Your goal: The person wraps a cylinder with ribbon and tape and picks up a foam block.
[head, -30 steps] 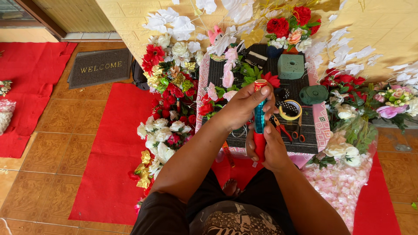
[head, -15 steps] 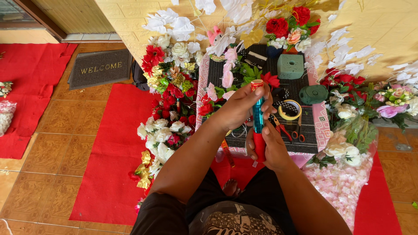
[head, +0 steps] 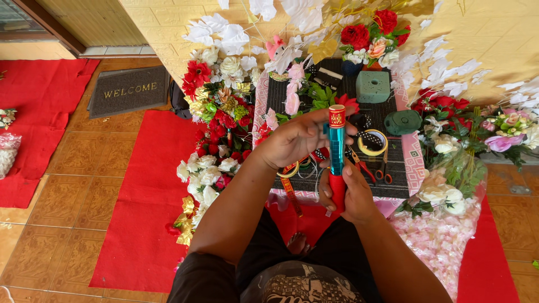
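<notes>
I hold an upright stick-shaped thing (head: 336, 147) with a teal middle, a red lower end and a red-and-gold cap. My right hand (head: 349, 191) grips its red lower end. My left hand (head: 300, 137) wraps its fingers around the teal upper part near the cap. Both hands hover above a low table (head: 412, 163) covered with a dark cloth.
On the table lie green foam blocks (head: 373, 86), a tape roll (head: 372, 142), red-handled scissors (head: 366, 167) and ribbon. Artificial red, white and pink flowers (head: 216, 120) surround it. Red mats (head: 151, 185) and a grey doormat (head: 130, 90) cover the tiled floor.
The stick has risen slightly and stands more upright. My left hand has slid up toward its cap. My right hand keeps its grip below.
</notes>
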